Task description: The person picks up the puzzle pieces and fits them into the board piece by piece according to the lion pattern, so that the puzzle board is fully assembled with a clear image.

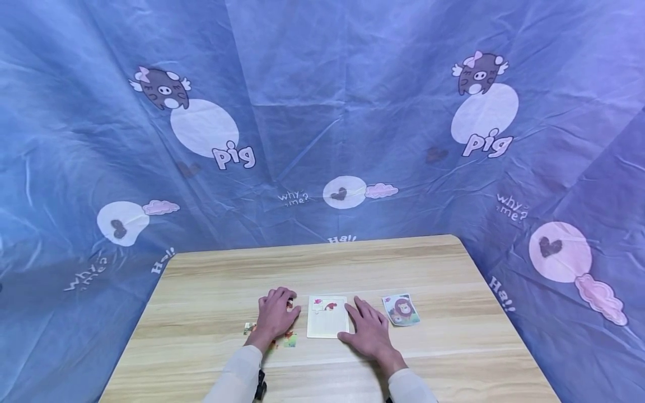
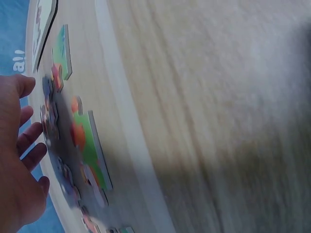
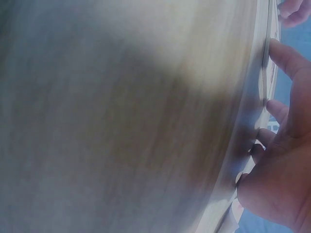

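My left hand [image 1: 275,314] hovers over several loose jigsaw pieces [image 1: 290,340] at the left, fingers spread and loosely bent. Green, orange and brown pieces [image 2: 88,145] lie under and beside it in the left wrist view, and I see nothing held there. A white square puzzle tray [image 1: 327,324] lies between the hands. Near its top edge are a piece with a pink flower [image 1: 317,305] and a red-brown piece [image 1: 331,307]. The thumb and a finger of my right hand [image 1: 370,333] rest at the tray's right edge; in the right wrist view that hand [image 3: 277,170] has its fingers spread.
To the right of the right hand lies a picture card with a lion [image 1: 401,309]. The wooden table [image 1: 227,274] reaches back to a blue cloth backdrop [image 1: 302,112] printed with pigs, which also stands along both sides.
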Demonstrator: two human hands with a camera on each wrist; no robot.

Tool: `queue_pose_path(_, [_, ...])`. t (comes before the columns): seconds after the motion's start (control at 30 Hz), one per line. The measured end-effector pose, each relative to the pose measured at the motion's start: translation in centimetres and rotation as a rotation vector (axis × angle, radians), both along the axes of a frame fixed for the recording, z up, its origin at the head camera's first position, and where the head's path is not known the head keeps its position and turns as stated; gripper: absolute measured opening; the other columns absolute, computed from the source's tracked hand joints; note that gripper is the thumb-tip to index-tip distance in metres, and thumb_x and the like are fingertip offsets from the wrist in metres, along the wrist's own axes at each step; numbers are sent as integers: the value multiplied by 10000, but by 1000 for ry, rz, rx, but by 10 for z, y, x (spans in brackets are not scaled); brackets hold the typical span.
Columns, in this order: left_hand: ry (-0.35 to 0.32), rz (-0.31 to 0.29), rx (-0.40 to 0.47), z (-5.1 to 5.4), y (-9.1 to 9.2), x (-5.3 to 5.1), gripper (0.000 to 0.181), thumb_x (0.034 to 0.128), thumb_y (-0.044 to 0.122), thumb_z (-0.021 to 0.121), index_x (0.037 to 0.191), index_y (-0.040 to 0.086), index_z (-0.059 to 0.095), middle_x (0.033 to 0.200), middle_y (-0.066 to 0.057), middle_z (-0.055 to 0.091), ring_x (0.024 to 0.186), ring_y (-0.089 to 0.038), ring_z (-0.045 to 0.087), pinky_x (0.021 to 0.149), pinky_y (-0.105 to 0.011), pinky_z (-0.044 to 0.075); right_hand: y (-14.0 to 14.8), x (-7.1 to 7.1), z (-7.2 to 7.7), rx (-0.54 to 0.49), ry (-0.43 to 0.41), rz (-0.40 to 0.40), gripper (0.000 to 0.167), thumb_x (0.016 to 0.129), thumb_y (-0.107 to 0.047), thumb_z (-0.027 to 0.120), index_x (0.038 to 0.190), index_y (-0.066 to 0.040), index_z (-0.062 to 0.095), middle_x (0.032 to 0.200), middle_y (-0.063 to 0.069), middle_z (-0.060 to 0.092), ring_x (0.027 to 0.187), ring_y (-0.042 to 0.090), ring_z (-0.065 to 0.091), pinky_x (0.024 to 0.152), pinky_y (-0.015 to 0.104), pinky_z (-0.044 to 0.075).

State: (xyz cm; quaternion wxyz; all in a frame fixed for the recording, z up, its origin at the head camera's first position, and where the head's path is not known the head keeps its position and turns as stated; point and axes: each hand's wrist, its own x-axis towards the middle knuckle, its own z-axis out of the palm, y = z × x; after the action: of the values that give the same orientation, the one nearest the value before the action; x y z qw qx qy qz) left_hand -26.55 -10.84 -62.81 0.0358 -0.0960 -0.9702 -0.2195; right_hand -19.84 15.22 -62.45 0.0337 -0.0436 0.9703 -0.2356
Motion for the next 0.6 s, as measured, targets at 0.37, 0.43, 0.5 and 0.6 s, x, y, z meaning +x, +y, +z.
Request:
queue_pose_path(0.37, [13, 8, -6, 0, -15, 1, 345, 842, 362, 669, 1153, 214, 658, 1208, -10, 602, 1114, -232, 519, 900, -489, 335, 0, -1, -3, -10, 21, 2, 784, 749, -573, 692, 1412, -207, 489, 1551, 92, 350, 1425, 317, 316, 1076, 585, 242])
queue_pose_path(0.43, [12, 10, -12, -1, -18, 2, 359, 850, 363, 661, 1173, 205, 656, 1219, -13, 594, 1119, -230, 512, 893, -484, 334, 1, -1, -4, -11, 25, 2, 783, 748, -568, 694, 1411, -204, 490, 1549, 93, 352, 1425, 317, 315, 1074, 587, 243])
queue_pose_path(0.5, [2, 18, -21, -2, -19, 2, 366, 859, 371, 654, 1183, 201, 657, 1228, -13, 588, 1123, -226, 505, 899, -478, 331, 1, -1, -5, -11, 35, 4, 785, 745, -567, 695, 1407, -196, 495, 1545, 98, 357, 1421, 320, 320, 1069, 588, 247])
queue_pose_path(0.6, [1, 19, -29, -3, -21, 3, 360, 857, 372, 656, 1171, 197, 665, 1219, -16, 587, 1122, -226, 504, 900, -482, 334, 2, 0, -4, -13, 45, 11, 780, 741, -558, 701, 1398, -186, 504, 1537, 109, 367, 1412, 330, 330, 1057, 595, 255])
